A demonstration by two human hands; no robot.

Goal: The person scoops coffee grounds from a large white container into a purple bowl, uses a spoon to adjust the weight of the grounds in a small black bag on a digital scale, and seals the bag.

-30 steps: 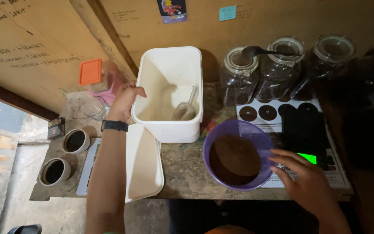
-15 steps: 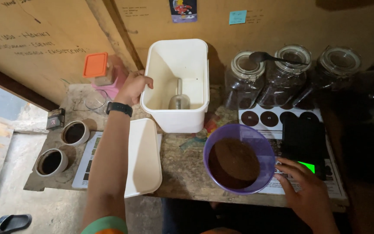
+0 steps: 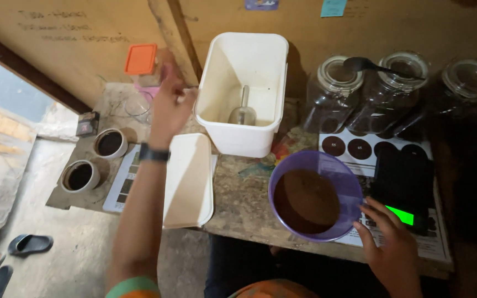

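While our right hand (image 3: 393, 251) rests open-fingered against the purple plastic bowl of brown powder (image 3: 314, 195) near the table's front edge, our left hand (image 3: 170, 105), grip unclear, hovers beside the white rectangular plastic tub (image 3: 244, 91); white flat lid (image 3: 187, 179) overhangs the edge, glass jars (image 3: 360, 99) crowd right.

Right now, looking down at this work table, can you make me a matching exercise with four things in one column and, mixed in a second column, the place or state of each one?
Things:
1. metal scoop
2. purple bowl
3. white lid
4. orange lid

Places or states:
a. lies flat on the table beside the left forearm
b. stands inside the white tub
c. holds brown powder, next to the right hand
d. sits on a small container near the wall, past the left hand

Right pairs: 1-b, 2-c, 3-a, 4-d
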